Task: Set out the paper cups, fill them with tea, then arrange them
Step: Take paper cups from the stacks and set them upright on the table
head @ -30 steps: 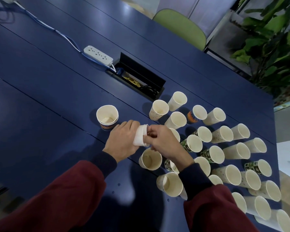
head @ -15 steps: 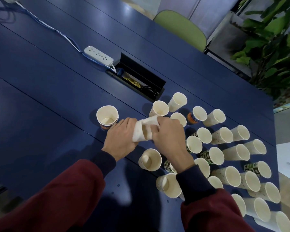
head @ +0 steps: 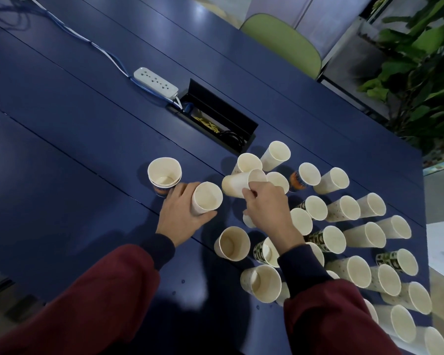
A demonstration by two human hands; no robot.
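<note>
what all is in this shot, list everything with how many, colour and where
table: one, dark blue, under everything
standing cups: over twenty, cream, some green-printed, clustered on the right
nested cups: one stack, cream with orange print, left of the cluster
upright cup: one, cream, in the left grip
tipped cup: one, cream, on its side in the right grip
power strip: one, white, far part of the table
cable: blue and white, from the strip to the far left
cable box: one, black, lid open, set in the table
chair: one, green, beyond the table
plant: green, far right
sleeves: two, dark red
left grip: holds the upright cup
right grip: holds the tipped cup
</note>
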